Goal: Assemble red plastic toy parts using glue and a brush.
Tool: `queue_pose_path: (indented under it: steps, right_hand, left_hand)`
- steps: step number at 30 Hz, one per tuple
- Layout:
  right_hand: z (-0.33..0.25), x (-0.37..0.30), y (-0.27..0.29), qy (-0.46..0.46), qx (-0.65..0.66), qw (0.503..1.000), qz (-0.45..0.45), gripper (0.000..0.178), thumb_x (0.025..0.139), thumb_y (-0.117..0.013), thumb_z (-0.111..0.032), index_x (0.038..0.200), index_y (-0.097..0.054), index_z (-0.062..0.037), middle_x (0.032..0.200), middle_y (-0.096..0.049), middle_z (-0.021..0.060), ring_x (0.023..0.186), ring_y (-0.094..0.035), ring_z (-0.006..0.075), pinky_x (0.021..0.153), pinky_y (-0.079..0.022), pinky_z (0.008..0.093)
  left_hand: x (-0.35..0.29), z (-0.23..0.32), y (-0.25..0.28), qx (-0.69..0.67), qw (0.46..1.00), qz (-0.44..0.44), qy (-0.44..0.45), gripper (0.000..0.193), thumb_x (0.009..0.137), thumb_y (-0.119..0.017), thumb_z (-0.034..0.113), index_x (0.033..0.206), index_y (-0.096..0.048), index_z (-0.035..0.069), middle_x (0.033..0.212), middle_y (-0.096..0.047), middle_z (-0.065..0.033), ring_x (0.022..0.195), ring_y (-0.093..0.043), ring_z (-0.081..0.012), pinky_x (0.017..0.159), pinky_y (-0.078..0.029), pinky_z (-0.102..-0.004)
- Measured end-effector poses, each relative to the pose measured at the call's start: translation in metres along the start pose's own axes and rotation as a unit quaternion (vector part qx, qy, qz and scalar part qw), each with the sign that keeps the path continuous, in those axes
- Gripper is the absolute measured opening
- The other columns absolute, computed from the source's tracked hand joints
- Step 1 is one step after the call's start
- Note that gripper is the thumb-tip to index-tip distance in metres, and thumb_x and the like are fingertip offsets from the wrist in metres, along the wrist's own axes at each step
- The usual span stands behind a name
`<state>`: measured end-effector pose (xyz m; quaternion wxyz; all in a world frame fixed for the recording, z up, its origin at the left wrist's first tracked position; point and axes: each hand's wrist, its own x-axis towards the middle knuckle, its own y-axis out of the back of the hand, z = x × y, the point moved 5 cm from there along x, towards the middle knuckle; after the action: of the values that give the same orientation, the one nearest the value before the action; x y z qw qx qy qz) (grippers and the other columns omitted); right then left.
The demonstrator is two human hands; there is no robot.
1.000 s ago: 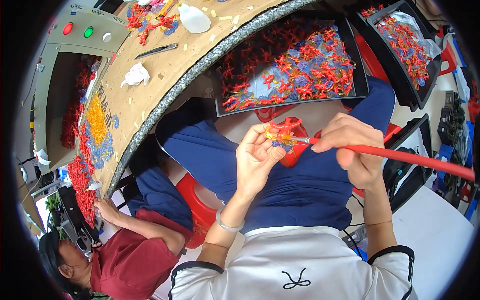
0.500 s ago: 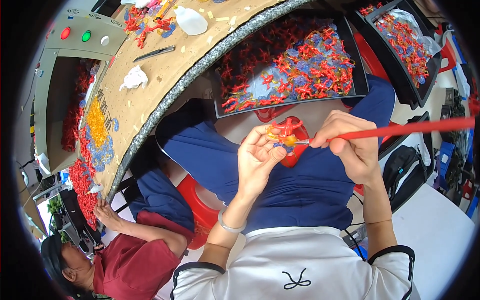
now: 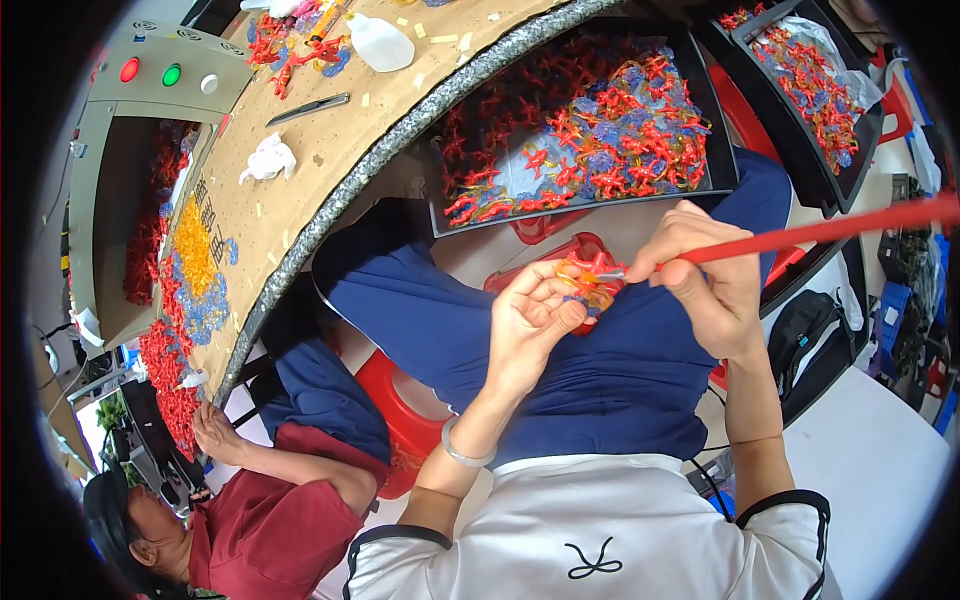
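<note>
Above my lap, my left hand (image 3: 535, 315) pinches a small plastic figure (image 3: 590, 283) between thumb and fingers. The figure is red, with clear yellow and blue parts. My right hand (image 3: 705, 280) grips a long red-handled paintbrush (image 3: 790, 238) with a metal ferrule. The brush slants up to the right, and its tip meets the figure; the bristles are too small to make out. Just beyond my hands stands a black tray (image 3: 708, 120) holding many similar red, blue and yellow figures.
At left, a worktable (image 3: 330, 150) carries a white bottle (image 3: 380, 42), tweezers (image 3: 308, 108), crumpled tissue (image 3: 268, 158) and piles of red, yellow and blue pieces. A machine with buttons (image 3: 165, 75) stands on it. A co-worker in maroon (image 3: 280, 515) sits left. Another filled tray (image 3: 845, 190) is far right.
Both hands have shifted slightly to the right with the figure and the brush. The figure has turned in my left fingers, and the brush tip now touches its upper part.
</note>
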<state>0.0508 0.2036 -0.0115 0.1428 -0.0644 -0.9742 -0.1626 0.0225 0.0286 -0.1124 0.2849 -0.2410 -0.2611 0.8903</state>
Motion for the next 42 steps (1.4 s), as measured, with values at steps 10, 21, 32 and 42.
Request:
queue_pose_path:
  steps: [10, 21, 32, 42]
  right_hand:
    - [0.010, 0.000, 0.019, -0.045, 0.047, 0.992, 0.111, 0.032, 0.095, -0.053, -0.020, 0.075, -0.065, 0.0024, 0.066, -0.061, 0.0076, 0.059, -0.055, 0.0143, 0.058, -0.042, 0.0280]
    - [0.016, -0.005, 0.003, 0.009, 0.077, 0.997, 0.030, 0.036, 0.095, -0.053, -0.027, 0.079, -0.065, 0.0025, 0.071, -0.063, 0.0083, 0.061, -0.055, 0.0135, 0.061, -0.041, 0.0265]
    - [0.061, -0.016, -0.028, -0.241, 0.292, 0.925, 0.040, 0.015, 0.085, -0.068, -0.004, 0.088, -0.053, -0.0032, 0.093, -0.068, 0.0098, 0.085, -0.064, 0.0114, 0.079, -0.051, 0.0259]
    - [0.079, -0.028, -0.051, -0.301, 0.412, 0.857, 0.068, 0.036, 0.082, -0.070, -0.004, 0.076, -0.036, -0.0127, 0.075, -0.067, 0.0086, 0.075, -0.065, 0.0102, 0.071, -0.050, 0.0229]
  left_hand:
    - [-0.001, -0.002, -0.003, -0.060, 0.997, -0.011, 0.055, 0.035, 0.090, -0.064, 0.011, 0.119, -0.050, -0.003, 0.107, -0.064, -0.0139, 0.095, -0.066, -0.0235, 0.078, -0.054, -0.0259]
    - [0.002, 0.001, 0.002, -0.068, 0.996, 0.002, 0.057, 0.038, 0.091, -0.063, 0.017, 0.120, -0.050, -0.002, 0.112, -0.062, -0.0170, 0.098, -0.066, -0.0304, 0.075, -0.055, -0.0271]
    - [0.003, 0.010, -0.011, -0.009, 1.000, -0.007, 0.002, 0.038, 0.088, -0.062, 0.005, 0.121, -0.042, 0.000, 0.107, -0.063, -0.0164, 0.095, -0.066, -0.0243, 0.073, -0.052, -0.0292]
    - [0.003, 0.005, -0.009, 0.010, 1.000, 0.009, 0.012, 0.041, 0.083, -0.056, -0.009, 0.119, -0.038, -0.001, 0.102, -0.062, -0.0169, 0.085, -0.066, -0.0208, 0.064, -0.054, -0.0278]
